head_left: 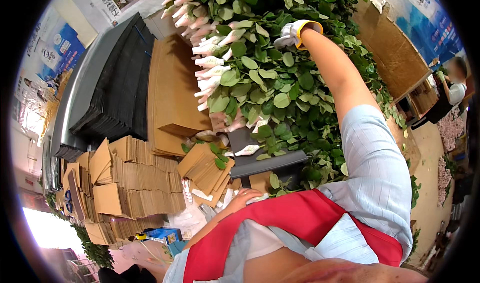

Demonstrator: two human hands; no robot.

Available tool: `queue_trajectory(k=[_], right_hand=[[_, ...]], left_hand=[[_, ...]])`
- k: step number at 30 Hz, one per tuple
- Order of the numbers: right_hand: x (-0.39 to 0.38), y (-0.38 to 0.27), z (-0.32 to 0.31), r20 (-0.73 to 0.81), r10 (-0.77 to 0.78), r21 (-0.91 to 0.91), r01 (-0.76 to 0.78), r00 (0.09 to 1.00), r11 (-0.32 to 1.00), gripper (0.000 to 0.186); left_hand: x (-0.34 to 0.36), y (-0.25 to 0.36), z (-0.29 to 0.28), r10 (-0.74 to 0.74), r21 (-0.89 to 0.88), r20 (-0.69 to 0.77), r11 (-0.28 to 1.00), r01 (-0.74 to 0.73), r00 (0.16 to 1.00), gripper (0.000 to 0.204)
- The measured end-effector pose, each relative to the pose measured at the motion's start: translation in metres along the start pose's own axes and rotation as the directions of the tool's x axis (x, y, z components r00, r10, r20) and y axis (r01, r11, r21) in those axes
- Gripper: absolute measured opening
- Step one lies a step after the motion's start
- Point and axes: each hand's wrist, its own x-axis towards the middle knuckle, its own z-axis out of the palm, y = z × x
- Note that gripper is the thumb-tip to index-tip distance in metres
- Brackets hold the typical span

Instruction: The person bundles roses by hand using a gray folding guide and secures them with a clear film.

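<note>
A deep pile of leafy cut flower stems covers the bench in front of me, their heads in white and pinkish net sleeves pointing left. My right hand, in a white glove with a yellow cuff, reaches out over the pile. Its fingers are drawn together against the leaves, which hide whatever they grip. Close to my body, my bare left hand lies low beside the bench edge, fingers curled at a pale thing too covered to name. One sleeved flower lies apart, above a dark grey padded bar.
Stacked cardboard pieces stand at left, behind them tall brown sheets and black sheets. A blue box and yellow tape measure sit lower left. A cardboard panel borders the pile; another person is far right.
</note>
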Motion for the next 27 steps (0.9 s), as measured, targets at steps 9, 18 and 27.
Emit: queue_trajectory(k=[9, 18, 27], right_hand=[[-0.134, -0.012, -0.147, -0.303, 0.134, 0.353, -0.019, 0.944, 0.935, 0.045], [-0.144, -0.099, -0.029, -0.538, 0.018, 0.047, 0.008, 0.843, 0.999, 0.025], [-0.171, -0.059, -0.142, -0.301, 0.378, 0.252, -0.309, 0.875, 0.917, 0.052]], left_hand=[[-0.009, 0.01, -0.003, -0.016, 0.057, -0.039, 0.998, 0.018, 0.999, 0.049], [-0.011, -0.01, 0.002, 0.034, 0.1, -0.076, 0.995, -0.026, 0.997, 0.048], [-0.005, -0.008, -0.004, 0.059, 0.074, -0.036, 0.996, -0.056, 0.998, 0.047]])
